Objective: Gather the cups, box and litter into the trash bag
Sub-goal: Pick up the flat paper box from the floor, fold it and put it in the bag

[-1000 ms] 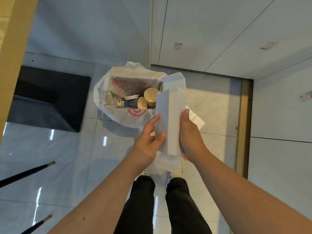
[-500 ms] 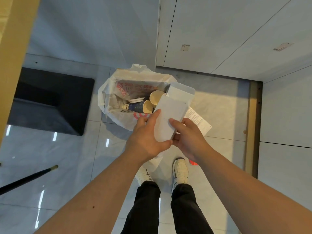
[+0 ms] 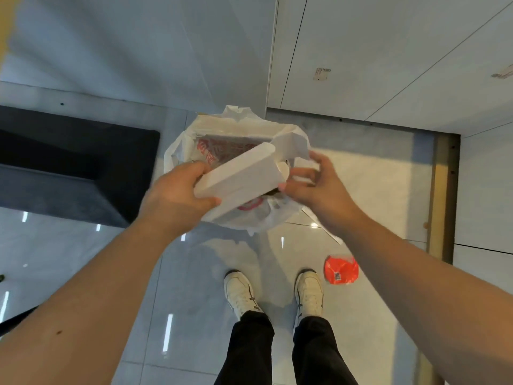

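Observation:
A white plastic trash bag (image 3: 191,134) with red print stands open on the tiled floor by the wall. Over its mouth I hold a flat white box (image 3: 241,173), tilted, its open flap (image 3: 291,145) pointing away. My left hand (image 3: 177,195) grips the box's near left end. My right hand (image 3: 316,187) is at the box's right end, fingers spread, thumb tip touching its corner. The box hides most of the bag's contents; one pale cup rim (image 3: 283,169) peeks out beside it. A crumpled red wrapper (image 3: 341,270) lies on the floor to the right of my shoes.
A dark mat or low black object (image 3: 69,168) lies to the left of the bag. A white paper slip (image 3: 324,226) lies on the floor under my right forearm. My white shoes (image 3: 241,293) stand just behind the bag. White cabinet panels (image 3: 388,65) rise behind.
The box went from upright in both hands to lying flat and tilted over the bag's mouth. My right hand loosened and opened. The view dropped, revealing the red wrapper.

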